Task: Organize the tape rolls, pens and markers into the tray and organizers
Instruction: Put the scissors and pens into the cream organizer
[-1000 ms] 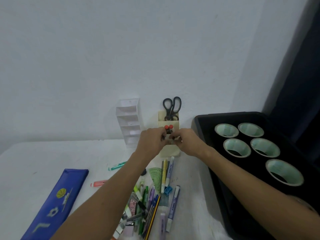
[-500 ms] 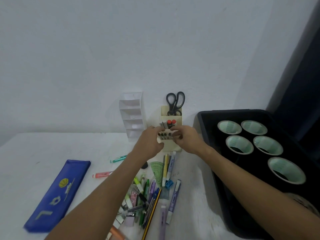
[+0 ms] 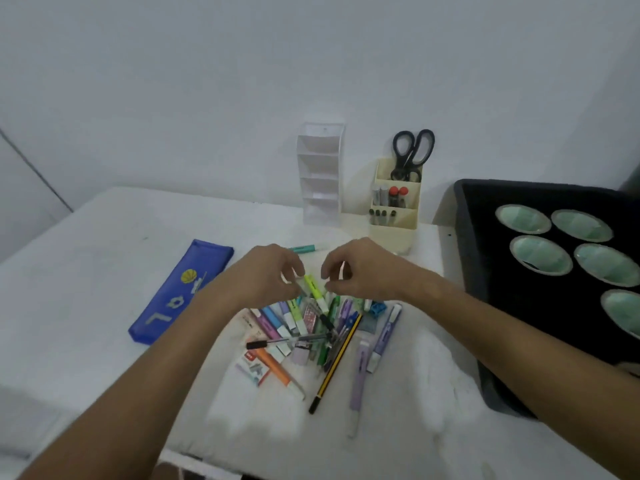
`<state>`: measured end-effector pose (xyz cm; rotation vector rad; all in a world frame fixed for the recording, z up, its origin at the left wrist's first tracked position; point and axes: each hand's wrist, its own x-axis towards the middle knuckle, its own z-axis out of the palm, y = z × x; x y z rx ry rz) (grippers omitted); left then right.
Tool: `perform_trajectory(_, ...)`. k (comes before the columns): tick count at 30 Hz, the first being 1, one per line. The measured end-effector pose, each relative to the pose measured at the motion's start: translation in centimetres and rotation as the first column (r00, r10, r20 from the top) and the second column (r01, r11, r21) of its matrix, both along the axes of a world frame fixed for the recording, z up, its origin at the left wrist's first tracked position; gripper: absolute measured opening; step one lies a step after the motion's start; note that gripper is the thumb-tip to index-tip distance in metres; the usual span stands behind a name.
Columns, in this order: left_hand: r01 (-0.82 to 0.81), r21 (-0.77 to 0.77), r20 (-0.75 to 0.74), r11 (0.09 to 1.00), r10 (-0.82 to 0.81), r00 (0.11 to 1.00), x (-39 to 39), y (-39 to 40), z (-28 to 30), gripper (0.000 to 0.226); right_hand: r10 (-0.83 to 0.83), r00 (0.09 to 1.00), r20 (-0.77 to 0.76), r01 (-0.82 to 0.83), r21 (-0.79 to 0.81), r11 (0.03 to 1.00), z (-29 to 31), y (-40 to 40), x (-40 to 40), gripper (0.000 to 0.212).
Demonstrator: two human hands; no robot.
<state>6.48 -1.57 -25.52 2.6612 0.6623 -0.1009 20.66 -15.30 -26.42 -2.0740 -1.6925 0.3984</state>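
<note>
Both hands hover over the heap of pens and markers (image 3: 311, 327) on the white worktop (image 3: 104, 271); the left hand (image 3: 266, 275) has its fingers curled down at a yellow-green highlighter (image 3: 316, 292) that sticks up from the heap, though whether that grip truly pinches it I cannot tell; the right hand (image 3: 360, 268) is loosely curled just beside the same highlighter, and its grip looks to hold nothing; a yellow-and-black pencil (image 3: 336, 362) lies slanting at the heap's right edge; behind, the cream organizer (image 3: 394, 216) holds scissors (image 3: 412, 154) at the back and markers in its 2 front tiers; a white tiered organizer (image 3: 320, 174) stands just left of it; the black tray (image 3: 485, 271) to the right carries 5 tape rolls (image 3: 540, 254); a blue pencil case (image 3: 180, 289) lies to the left.
</note>
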Motion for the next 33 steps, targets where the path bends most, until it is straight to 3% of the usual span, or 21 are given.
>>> perform_trajectory(3,-0.024,0.022,-0.081,0.999,0.025,0.996,-3.0,0.5,-1.1,0.017,0.069,0.997,0.017,-0.067,-0.106,0.992,-1.4,1.2,-1.3,0.018)
perform_trajectory(8,-0.021,0.007,-0.251,1.000,0.022,0.968,-6.5,0.8,-2.8,0.037,-0.026,0.998,0.061,0.033,-0.123,0.992,-3.6,3.8,-2.0,0.022)
perform_trajectory(11,-0.031,-0.023,-0.234,0.999,0.025,0.972,-7.3,0.8,-3.8,0.041,-0.107,0.993,0.053,0.113,-0.128,0.985,-4.6,6.0,-1.6,0.030)
perform_trajectory(17,-0.027,-0.077,-0.185,0.997,0.012,0.983,-7.7,0.9,-4.8,0.018,-0.125,0.988,0.094,0.146,-0.264,0.953,-6.1,7.8,-2.4,0.023)
perform_trajectory(19,-0.012,-0.097,-0.146,0.995,-0.003,0.989,-7.8,1.2,-4.8,0.017,-0.154,0.983,0.097,0.174,-0.246,0.954,-6.1,7.7,-2.4,0.023)
perform_trajectory(23,-0.048,-0.165,0.000,0.985,0.048,0.999,-7.2,2.0,-3.6,0.014,-0.211,0.974,0.076,0.224,-0.237,0.945,-6.0,7.7,-2.2,0.041)
perform_trajectory(26,-0.078,-0.170,0.120,0.982,0.099,0.988,-6.2,2.0,-1.7,0.009,-0.245,0.969,0.011,0.240,-0.256,0.936,-5.5,7.8,-1.9,0.023)
perform_trajectory(33,-0.044,-0.328,0.441,0.943,0.194,0.876,-1.0,1.4,4.0,0.017,-0.368,0.885,-0.285,0.401,0.066,0.914,2.6,3.3,2.0,0.027)
